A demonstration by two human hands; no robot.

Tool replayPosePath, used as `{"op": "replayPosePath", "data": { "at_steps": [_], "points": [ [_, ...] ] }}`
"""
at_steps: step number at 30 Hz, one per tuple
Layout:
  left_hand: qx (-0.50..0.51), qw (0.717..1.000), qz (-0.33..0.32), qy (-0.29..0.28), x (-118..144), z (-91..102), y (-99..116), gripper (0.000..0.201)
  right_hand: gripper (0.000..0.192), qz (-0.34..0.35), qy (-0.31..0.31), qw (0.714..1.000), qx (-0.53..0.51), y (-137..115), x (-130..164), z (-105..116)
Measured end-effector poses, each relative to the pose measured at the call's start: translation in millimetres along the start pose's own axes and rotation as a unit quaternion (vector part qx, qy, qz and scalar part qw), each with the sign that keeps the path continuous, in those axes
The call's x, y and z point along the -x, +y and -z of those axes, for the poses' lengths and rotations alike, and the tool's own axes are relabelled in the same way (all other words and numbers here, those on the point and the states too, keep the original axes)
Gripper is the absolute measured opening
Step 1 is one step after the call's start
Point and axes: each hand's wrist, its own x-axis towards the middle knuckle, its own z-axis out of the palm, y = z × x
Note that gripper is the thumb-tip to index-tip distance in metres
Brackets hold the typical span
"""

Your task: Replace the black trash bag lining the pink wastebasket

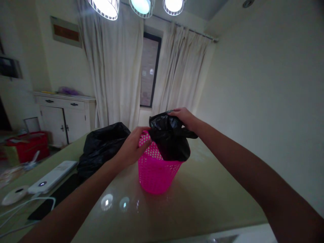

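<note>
Crinkled black bag (172,143) in fingers (175,113), tapered pink basket (155,177) (perforated), glossy tabletop (207,192)

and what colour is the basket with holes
The basket is bright pink, clearest in the head view.

Basket (155,177) on counter (215,192), ctr of frame; bag (174,145) over R part of its mouth. L hand (135,143) at basket's L rim, R hand (186,118) atop bag. 2nd bag (101,145) on counter, L of ctr. Cord (48,198) lower L. Bkgd: cabinet (63,118) mid-L, window (150,74) upper ctr btwn curtains (118,67), lamps (141,6) top ctr.
</note>
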Motion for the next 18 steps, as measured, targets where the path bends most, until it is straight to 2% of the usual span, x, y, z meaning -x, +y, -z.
{"op": "replayPosePath", "data": {
  "at_steps": [3, 4, 7, 9, 13, 14, 16, 18],
  "points": [
    [-0.024, 0.998, -0.04, -0.034, -14.6, -10.3, 4.6, 0.057, 0.014, -0.017, -0.111, 0.993, 0.04, 9.2, 10.7, -22.4],
    [-0.039, 0.997, -0.037, -0.058, -18.7, -13.5, 5.5, 0.053, 0.014, -0.01, -0.145, 0.988, 0.056, 12.4, 13.6, -27.3],
    [-0.077, 0.986, -0.011, -0.144, -26.6, -18.4, 4.8, 0.018, 0.021, 0.022, -0.233, 0.964, 0.126, 20.8, 22.0, -33.0],
    [-0.069, 0.983, 0.01, -0.167, -27.7, -17.4, 0.9, 0.015, 0.025, 0.055, -0.229, 0.951, 0.198, 24.3, 28.9, -29.6],
    [0.003, 0.988, 0.089, -0.123, -24.1, -11.5, -11.0, 0.014, 0.033, 0.185, -0.077, 0.918, 0.344, 27.8, 48.6, -13.6],
    [0.009, 0.989, 0.101, -0.109, -23.4, -10.4, -13.7, 0.011, 0.034, 0.208, -0.065, 0.909, 0.355, 28.6, 54.3, -10.0],
    [0.015, 0.99, 0.117, -0.076, -24.2, -9.8, -17.4, 0.01, 0.048, 0.214, -0.106, 0.904, 0.355, 30.5, 64.9, -6.0],
    [0.045, 0.989, 0.132, -0.038, -28.3, -11.9, -18.0, 0.012, 0.056, 0.18, -0.19, 0.901, 0.347, 34.0, 73.4, -8.1]
  ]
}}
